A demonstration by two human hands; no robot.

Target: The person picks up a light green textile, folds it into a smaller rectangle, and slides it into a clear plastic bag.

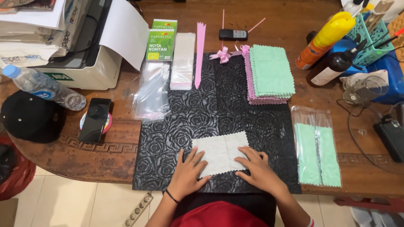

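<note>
A pale cloth square with zigzag edges (220, 151) lies on a black rose-patterned mat (198, 109) at the near edge of the wooden table. My left hand (188, 171) rests flat on the cloth's near left corner, fingers spread. My right hand (256, 167) presses flat on its right edge, fingers apart. Neither hand grips anything. A stack of green and pink cloths (269, 75) sits at the far right of the mat, with small pink ribbon bows (223, 54) beside it.
Clear bags holding green cloths (316, 147) lie to the right. Empty clear sleeves (152, 90), a pink strip (199, 52) and green notepads (161, 40) are at the far left. A phone (95, 119), water bottle (44, 87), printer (84, 63), spray bottles (328, 38) and cables (357, 126) ring the mat.
</note>
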